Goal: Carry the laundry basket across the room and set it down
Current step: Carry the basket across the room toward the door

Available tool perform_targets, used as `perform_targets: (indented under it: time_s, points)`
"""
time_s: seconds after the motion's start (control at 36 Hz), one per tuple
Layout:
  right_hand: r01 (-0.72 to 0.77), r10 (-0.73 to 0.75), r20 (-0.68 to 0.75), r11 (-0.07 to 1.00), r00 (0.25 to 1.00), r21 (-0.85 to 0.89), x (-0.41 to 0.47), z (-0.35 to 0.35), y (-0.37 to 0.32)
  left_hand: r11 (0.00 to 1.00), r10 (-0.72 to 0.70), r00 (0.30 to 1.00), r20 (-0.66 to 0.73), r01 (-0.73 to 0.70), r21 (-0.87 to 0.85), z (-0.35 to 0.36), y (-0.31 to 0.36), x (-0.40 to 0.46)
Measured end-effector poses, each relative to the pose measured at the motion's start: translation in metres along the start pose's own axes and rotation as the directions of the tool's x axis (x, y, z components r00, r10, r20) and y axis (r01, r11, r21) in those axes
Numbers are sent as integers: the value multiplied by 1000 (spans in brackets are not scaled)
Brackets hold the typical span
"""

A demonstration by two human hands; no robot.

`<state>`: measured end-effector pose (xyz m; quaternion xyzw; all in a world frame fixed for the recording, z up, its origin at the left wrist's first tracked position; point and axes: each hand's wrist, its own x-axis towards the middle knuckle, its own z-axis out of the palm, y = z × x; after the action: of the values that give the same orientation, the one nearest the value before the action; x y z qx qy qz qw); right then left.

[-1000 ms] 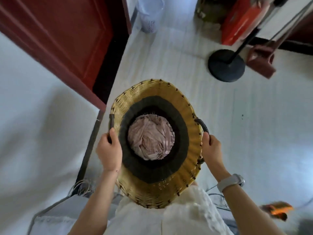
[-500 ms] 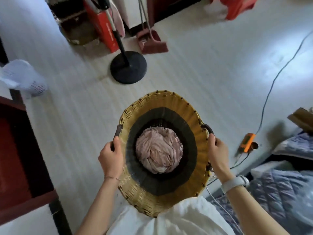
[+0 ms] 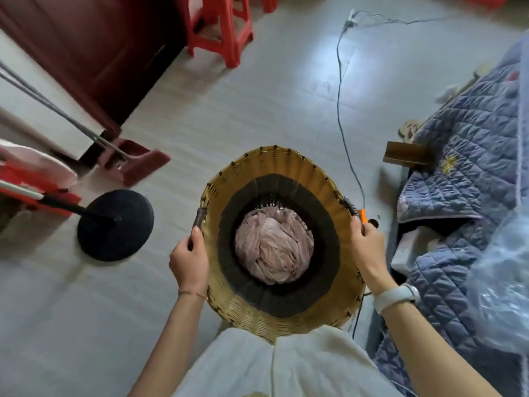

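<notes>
A round woven laundry basket, yellow at the rim with a black band inside, hangs in front of my body above the pale floor. A bundle of pink cloth lies at its bottom. My left hand grips the dark handle on the basket's left side. On the opposite side my right hand, with a white watch on the wrist, grips the other dark handle.
A black round stand base and a maroon dustpan sit on the floor at left. Red stools stand ahead by a dark red door. A cable runs across the floor. A blue quilted bed fills the right.
My view has swung to the right while I carry the basket: the stand base and dustpan slid to the left, the bed and red stools came into view. Both hands keep their grip.
</notes>
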<state>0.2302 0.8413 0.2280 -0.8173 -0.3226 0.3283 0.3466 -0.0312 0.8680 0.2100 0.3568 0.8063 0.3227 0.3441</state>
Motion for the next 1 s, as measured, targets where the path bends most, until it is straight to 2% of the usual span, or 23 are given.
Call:
perform_targets:
  time_s: [0.17,0.39,0.69,0.81,1.0]
  points:
    - [-38,42,-148,999,988,35,57,17,-52,999,49,992,113,-49,-6,28,67,88]
    - [-128,142,-240,989,960,75,108,33,-89,978,198,960,199,-206,18,69,148,161]
    - [-201,230,-168,964,958,173,253,80,-136,969,209,959,192,-229,89,156,226,270]
    - [-228,257,-114,948,960,223,329,89,-170,961,231,958,169,-252,113,196,289,316]
    - [-249,278,-117,945,954,213,441,91,-228,941,282,947,152,-304,150,267,388,382]
